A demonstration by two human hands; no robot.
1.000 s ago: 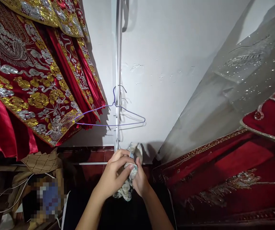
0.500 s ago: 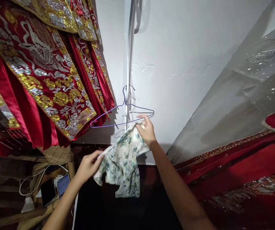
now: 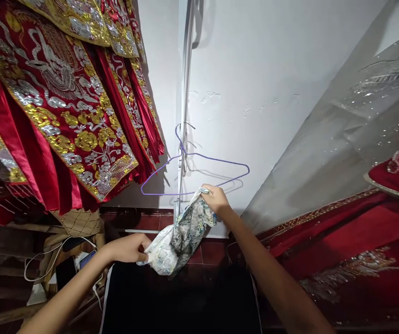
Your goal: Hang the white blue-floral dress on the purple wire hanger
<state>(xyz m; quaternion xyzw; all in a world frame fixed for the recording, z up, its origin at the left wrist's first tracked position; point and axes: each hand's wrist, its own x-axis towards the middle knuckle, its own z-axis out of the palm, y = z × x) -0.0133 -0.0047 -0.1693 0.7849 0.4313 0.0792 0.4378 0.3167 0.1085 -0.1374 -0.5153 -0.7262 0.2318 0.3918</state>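
A crumpled white garment with a blue-green floral print hangs between my two hands. My right hand is closed on its upper end, just below the bar of a purple clothes hanger. My left hand pinches its lower left end; the fingertips are partly hidden. The hanger is hooked on an upright white pole and carries nothing. I cannot tell what kind of garment it is.
Red costumes with gold and silver embroidery hang at the left. Below them, phones and a white cable lie on a wooden seat. Grey sheer cloth and red embroidered fabric fill the right side.
My left hand has lowered, and the garment is now bunched and twisted between my hands. My right hand has come down slightly, away from the hanger bar. The hanger has swung round, its right end farther right.
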